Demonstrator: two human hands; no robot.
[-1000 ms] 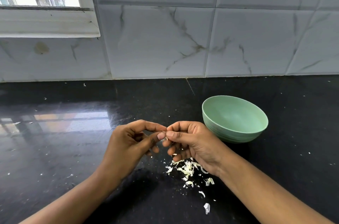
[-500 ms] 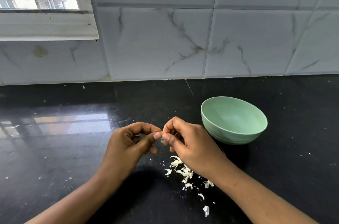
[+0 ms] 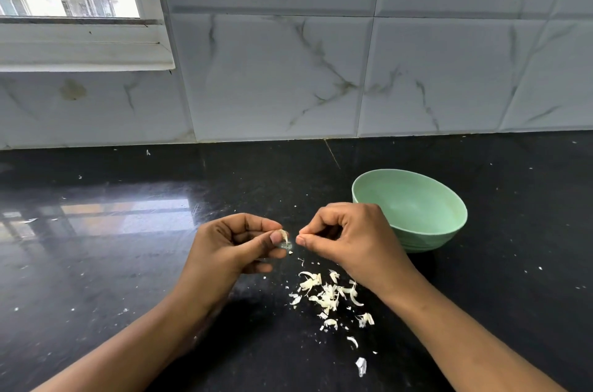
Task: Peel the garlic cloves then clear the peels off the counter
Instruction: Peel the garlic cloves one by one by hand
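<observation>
Head: left grip (image 3: 226,250) pinches garlic clove (image 3: 284,235), right grip (image 3: 351,240) pinched together; bowl (image 3: 431,239) empty.

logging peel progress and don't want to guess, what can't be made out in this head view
- Garlic clove, head view: mostly hidden by thumb and forefinger of the left hand; remaining skin unclear.
- Right hand: whether its pinched fingertips hold anything is too small to tell.
- Green bowl: its near inner floor is hidden by the right hand and its own near wall.
- Window: cut off by the top and left edges.
</observation>
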